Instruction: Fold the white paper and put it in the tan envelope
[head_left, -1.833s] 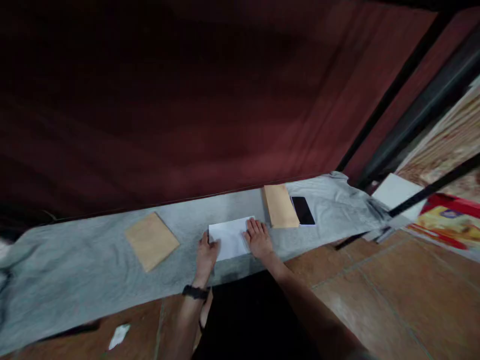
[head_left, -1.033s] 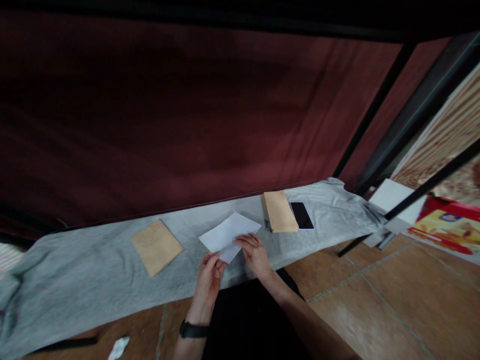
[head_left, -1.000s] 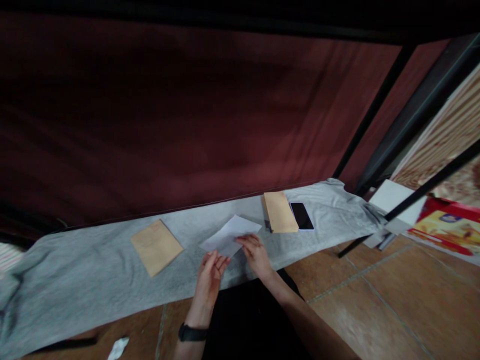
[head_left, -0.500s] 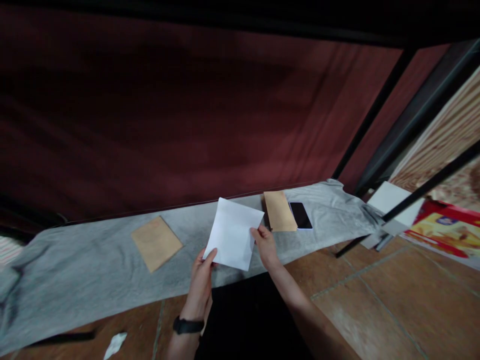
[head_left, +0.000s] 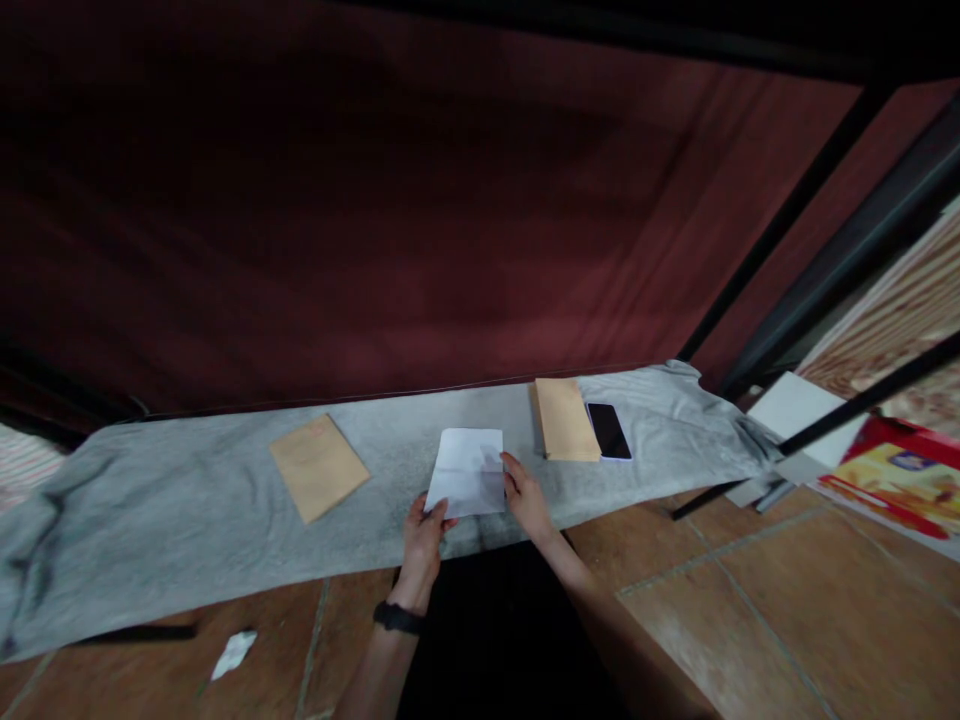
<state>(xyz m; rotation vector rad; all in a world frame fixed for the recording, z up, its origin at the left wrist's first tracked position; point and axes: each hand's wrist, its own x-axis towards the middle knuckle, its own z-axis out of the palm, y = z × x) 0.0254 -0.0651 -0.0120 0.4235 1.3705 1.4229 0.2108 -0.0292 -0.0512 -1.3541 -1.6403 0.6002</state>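
Observation:
A white sheet of paper [head_left: 469, 470] with a faint crease lies nearly flat, low over the grey cloth in front of me. My left hand [head_left: 426, 535] pinches its lower left corner, thumb on top. At the right edge of the sheet, my right hand [head_left: 527, 497] has its fingers closed on the paper's side. To the left, a brown paper envelope [head_left: 319, 468] lies at an angle on the cloth. A thicker stack of brown envelopes [head_left: 568, 422] sits right of the sheet, beside a dark-screened phone [head_left: 609, 432].
The grey cloth [head_left: 172, 510] covers a long, narrow bench against a dark red panel [head_left: 420, 250]. Black metal posts [head_left: 787, 220] rise at the right. A white box-like stool [head_left: 799, 415] and a red printed box [head_left: 900, 480] stand there. Crumpled tissue [head_left: 234, 653] lies on the tiled floor.
Both hands have lowered the white paper toward the cloth, and it now looks flatter and shorter. The view has shifted slightly; the envelopes and phone stay in place.

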